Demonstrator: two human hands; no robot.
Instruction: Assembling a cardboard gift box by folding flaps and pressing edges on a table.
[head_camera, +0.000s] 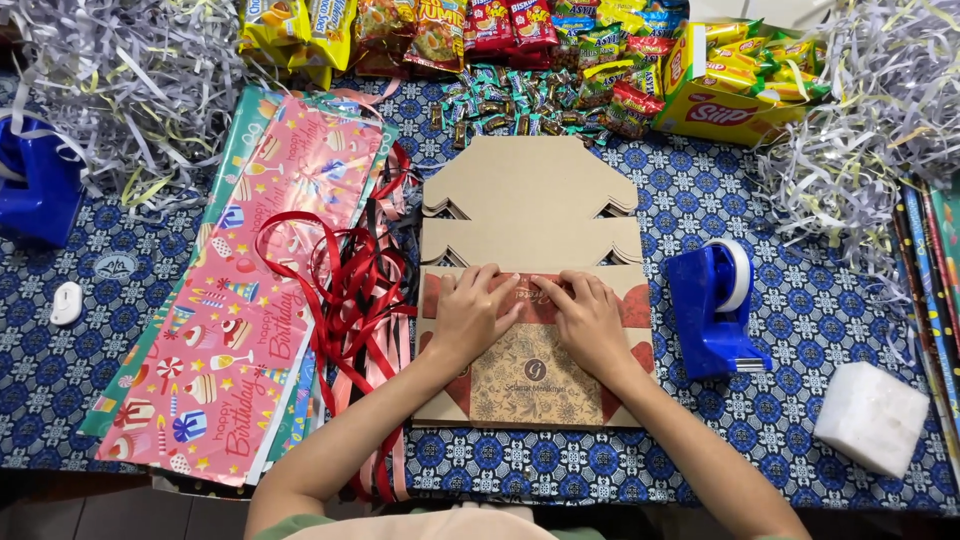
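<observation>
Currently your left hand (468, 312) and right hand (590, 318) press open-palmed on the flat cardboard box (530, 290); it's unfolded yet, tape dispenser (712, 310) untouched at three o'clock.

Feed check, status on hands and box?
Left hand and right hand flat on brown patterned flat cardboard box. Red ribbon tangle beside left edge.

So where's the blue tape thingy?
The blue tape dispenser sits on the table's right side, just right of the flat box under both hands, with a white foam block further right.
</observation>
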